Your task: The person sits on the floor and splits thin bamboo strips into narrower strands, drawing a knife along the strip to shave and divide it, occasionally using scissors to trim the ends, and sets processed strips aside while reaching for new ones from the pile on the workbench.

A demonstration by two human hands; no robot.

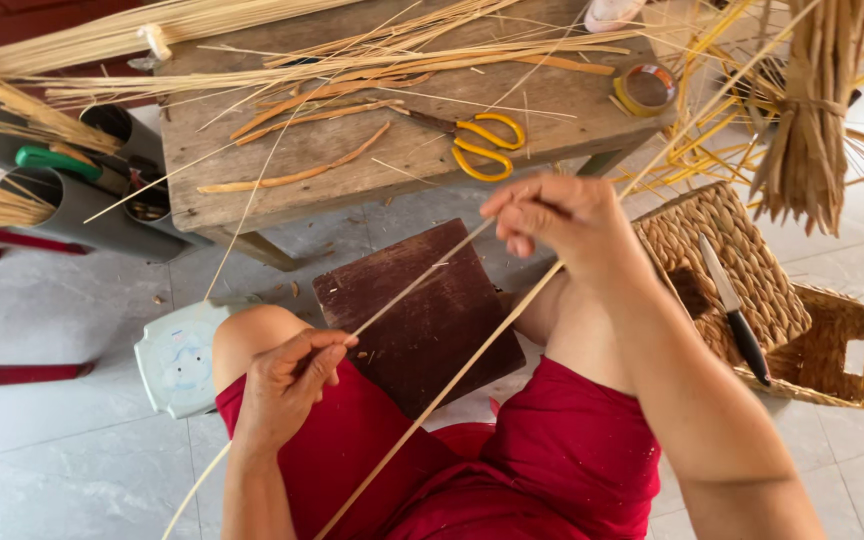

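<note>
Mid-work on one strip. Left hand [287, 385] pinches a thin bamboo strip [422, 280] low down over the left knee, fingers together on it. Right hand [562, 220] grips the same strip higher up, fingers clamped on its upper end, in front of the table [372, 160] edge. A second, thicker strip [452, 375] runs diagonally under the right hand and across the lap; can't tell whether the right hand holds that one too.

Done, as far as it shows: a pile of long split strips [352, 55] on the table, more bundled at left and upper right. Yellow scissors [487, 145] lie idle on the table, tape roll [647, 88] near its right edge. Knife [737, 310] rests on the woven basket [752, 260] at right, untouched. Dark wooden board [422, 320] sits on the floor between the knees.

Left: the strip in hand looks loose, not joined to anything. No woven piece in progress visible in the lap.
</note>
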